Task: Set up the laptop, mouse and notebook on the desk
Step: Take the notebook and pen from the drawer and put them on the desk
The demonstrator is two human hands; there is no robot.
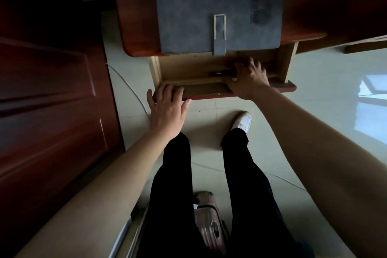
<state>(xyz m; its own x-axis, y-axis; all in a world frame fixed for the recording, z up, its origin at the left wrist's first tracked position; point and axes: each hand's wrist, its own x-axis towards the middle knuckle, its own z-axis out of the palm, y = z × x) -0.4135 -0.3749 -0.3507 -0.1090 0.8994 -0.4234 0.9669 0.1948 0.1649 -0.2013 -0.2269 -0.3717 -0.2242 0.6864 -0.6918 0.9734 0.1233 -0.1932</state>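
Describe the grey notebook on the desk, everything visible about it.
The grey notebook lies flat and closed on the reddish wooden desk, its near edge reaching the desk's front edge above the open drawer. Its cover looks like soft, mottled blue-grey faux leather with rounded corners. A strap closure with light stitching runs over the near edge and hangs slightly past it. A dark printed logo marks the right side; I cannot read it. Neither hand touches it.

notebook (219, 6): grey-blue soft cover, closed, lying flat on the reddish wooden desk (136, 16) at its near edge. Strap closure with metal loop hangs past that edge. Dark embossed logo on cover's right side. Top cropped.
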